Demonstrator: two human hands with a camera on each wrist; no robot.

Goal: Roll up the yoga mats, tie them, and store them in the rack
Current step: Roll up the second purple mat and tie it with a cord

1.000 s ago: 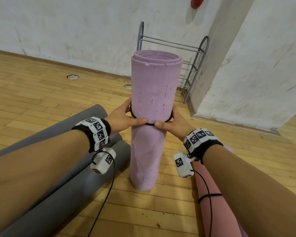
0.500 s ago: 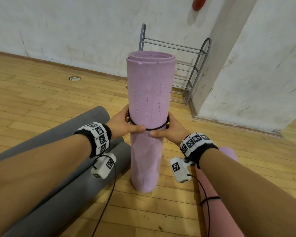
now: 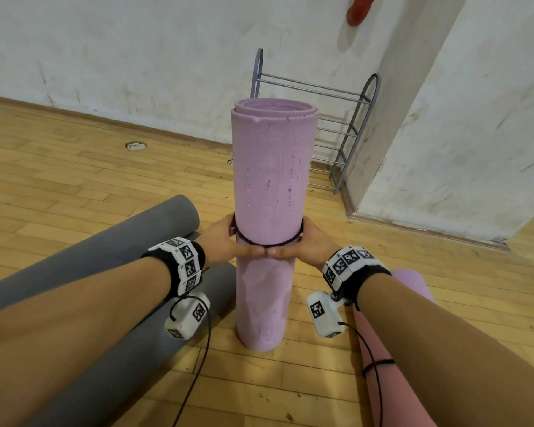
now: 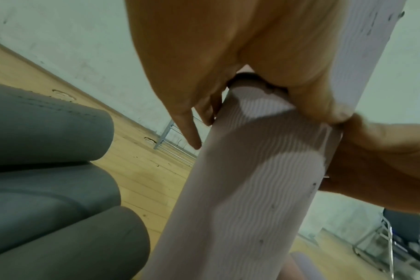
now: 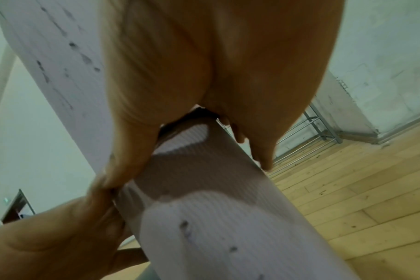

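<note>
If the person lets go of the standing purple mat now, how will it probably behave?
The purple mat stands tall on a narrow end, so it probably tips easily. On its side it would likely roll, being round. The black band pinches the foam inward, so it seems soft and light.

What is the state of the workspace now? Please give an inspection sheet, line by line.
Surface: wooden floor, scuffed.
Job's things: purple mat rolled, standing upright; black band around its middle; grey mats rolled, lying on the left; pink mat lying on the right, with a band around it; metal rack holds nothing.
Clutter: nothing seen.
Grippers: left hand and right hand both grip the black band on the purple mat.
Cables: black cable hangs from each wrist camera.
Surroundings: white wall; red object hangs on it.
</note>
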